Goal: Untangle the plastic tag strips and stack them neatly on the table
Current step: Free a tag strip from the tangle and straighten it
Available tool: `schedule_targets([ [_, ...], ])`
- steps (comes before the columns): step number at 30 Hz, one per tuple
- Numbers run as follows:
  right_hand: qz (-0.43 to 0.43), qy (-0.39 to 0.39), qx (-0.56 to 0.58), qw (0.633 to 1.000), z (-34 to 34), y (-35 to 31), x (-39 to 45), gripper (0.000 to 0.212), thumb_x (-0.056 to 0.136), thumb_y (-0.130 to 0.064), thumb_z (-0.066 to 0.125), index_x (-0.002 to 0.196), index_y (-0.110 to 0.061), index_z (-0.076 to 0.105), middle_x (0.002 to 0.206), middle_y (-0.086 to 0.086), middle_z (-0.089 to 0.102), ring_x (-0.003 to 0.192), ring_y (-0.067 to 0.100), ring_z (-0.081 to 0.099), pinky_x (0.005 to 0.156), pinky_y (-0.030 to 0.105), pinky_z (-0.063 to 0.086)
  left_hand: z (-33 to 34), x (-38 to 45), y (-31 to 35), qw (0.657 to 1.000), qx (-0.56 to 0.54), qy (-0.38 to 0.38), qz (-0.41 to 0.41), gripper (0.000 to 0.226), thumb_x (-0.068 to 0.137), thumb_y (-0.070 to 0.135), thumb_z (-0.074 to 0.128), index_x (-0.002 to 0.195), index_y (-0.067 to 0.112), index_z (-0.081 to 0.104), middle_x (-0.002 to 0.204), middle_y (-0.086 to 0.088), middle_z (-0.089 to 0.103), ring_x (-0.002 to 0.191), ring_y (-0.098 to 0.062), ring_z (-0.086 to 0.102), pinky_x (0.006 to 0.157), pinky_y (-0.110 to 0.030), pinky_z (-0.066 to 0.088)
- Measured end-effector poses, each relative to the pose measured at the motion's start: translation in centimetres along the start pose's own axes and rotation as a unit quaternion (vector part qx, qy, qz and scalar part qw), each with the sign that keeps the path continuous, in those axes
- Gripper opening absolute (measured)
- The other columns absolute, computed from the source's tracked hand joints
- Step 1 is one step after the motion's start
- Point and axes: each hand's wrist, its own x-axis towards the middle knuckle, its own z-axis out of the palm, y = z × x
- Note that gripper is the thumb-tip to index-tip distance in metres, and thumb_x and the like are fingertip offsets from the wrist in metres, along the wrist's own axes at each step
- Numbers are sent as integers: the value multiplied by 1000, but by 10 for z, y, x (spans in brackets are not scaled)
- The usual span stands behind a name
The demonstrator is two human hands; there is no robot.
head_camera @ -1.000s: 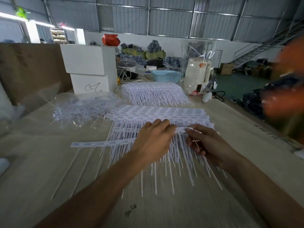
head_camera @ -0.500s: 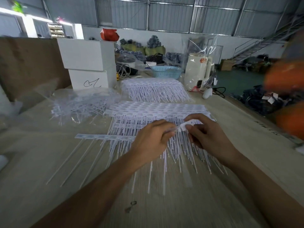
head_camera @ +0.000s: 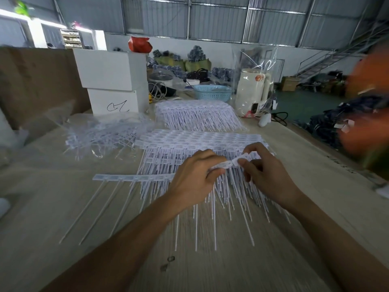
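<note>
A white plastic tag strip point(head_camera: 134, 177) runs across the wooden table point(head_camera: 52, 207), its long thin tails pointing toward me. My left hand point(head_camera: 195, 178) grips the strip near its right part, and my right hand point(head_camera: 265, 171) pinches its right end, which is bent upward between the two hands. Under both hands lies a neat stack of tag strips point(head_camera: 200, 140) with the tails fanned toward me. A second neat stack point(head_camera: 195, 112) lies behind it. A tangled heap of strips point(head_camera: 101, 135) sits on clear plastic at the left.
Two stacked white boxes point(head_camera: 111, 81) stand at the back left. A blue basket point(head_camera: 212, 92), a cream kettle point(head_camera: 250, 91) in a clear bag and a white mouse point(head_camera: 264, 120) sit at the back. The table edge runs along the right, beside blurred orange shapes point(head_camera: 366, 106).
My right hand has risen and bent the strip's right end upward. The strip's left part has shifted slightly away from me. The view has tilted a little.
</note>
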Motion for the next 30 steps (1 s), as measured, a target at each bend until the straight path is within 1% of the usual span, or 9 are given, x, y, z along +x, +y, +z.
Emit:
schedule_targets([
  [3,-20,10,-53,998,-3,5,0,16,101,-37,53,107,-23,48,51,15,51,39,12,34,45,30,26,3,-1,1,1000,-12,-3,-2,27,96,18,64,123,16,69,102,2,64,92,-19,57,78,-41,49],
  [5,-25,31,-99,994,-3,8,-1,16,100,-37,55,107,-24,49,47,8,44,39,13,33,46,28,23,6,-1,3,1000,-17,-6,-1,26,97,19,64,122,15,69,99,2,62,89,-20,56,76,-42,50],
  [8,-31,73,-143,987,-1,7,-1,13,101,-31,57,106,-26,47,45,-3,41,41,12,43,43,25,25,7,-1,3,1000,-21,-2,-8,28,96,19,65,123,15,69,100,2,64,89,-20,57,76,-42,51],
  [12,35,156,-68,985,-23,17,4,12,103,-20,55,103,-19,43,51,-6,48,38,7,43,40,21,32,9,-11,1,998,13,-53,37,29,97,19,63,126,14,68,109,3,67,102,-19,55,83,-41,51],
  [16,113,69,88,987,-17,14,2,18,100,-27,62,95,-10,58,55,-3,55,43,4,45,44,17,36,9,-7,2,1000,-18,-14,-3,32,96,21,65,127,15,67,108,2,66,102,-19,55,84,-41,50],
  [21,110,-12,108,988,4,-1,0,43,102,-28,59,63,-12,49,47,1,53,41,10,41,48,19,35,11,-7,1,999,-32,-12,-9,34,95,23,67,128,12,67,105,0,65,98,-17,55,82,-26,40],
  [25,174,-63,157,970,13,-11,-4,58,103,-41,52,52,-15,60,49,10,55,42,16,39,46,23,33,13,-7,3,999,-45,5,-10,26,93,27,70,117,18,70,97,4,64,91,-10,53,77,-21,39],
  [28,222,-80,224,946,13,-17,-5,59,104,-45,48,55,-18,65,53,12,52,43,16,35,43,21,28,14,-7,5,998,-54,22,-32,17,90,33,72,104,26,66,93,7,64,88,-9,55,74,-28,44],
  [30,255,-98,274,922,14,-19,-6,53,103,-49,46,71,-11,65,58,14,50,44,16,32,42,21,26,14,-7,6,997,-53,30,-46,16,89,35,72,101,28,64,92,7,64,87,-9,55,74,-33,46],
])
